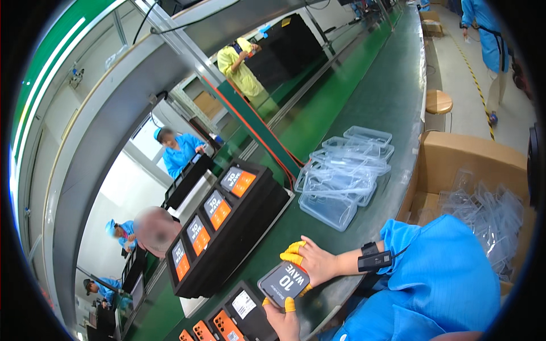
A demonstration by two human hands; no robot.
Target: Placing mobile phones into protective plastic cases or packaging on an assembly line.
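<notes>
A flat dark phone (pixel 283 283) with white printing on its face is held between my two hands above the near side of the green work surface. My right hand (pixel 314 262), in yellow finger covers, closes round its upper right edge. At its lower edge, the fingers of my left hand (pixel 284 319) grip it, with yellow covers on the tips. Beside the left hand lies a black tray (pixel 256 315) with orange phones (pixel 225 325) and a white label. Farther left, stacked black foam trays (pixel 250 219) hold several phones with grey-and-orange faces (pixel 217 209).
Clear plastic cases (pixel 341 182) are piled on the green belt (pixel 372 102) beyond my right hand. An open cardboard box (pixel 472 153) of clear plastic pieces stands at the right. A metal post (pixel 250 119) rises behind the trays. Other people (pixel 181 150) work across the line.
</notes>
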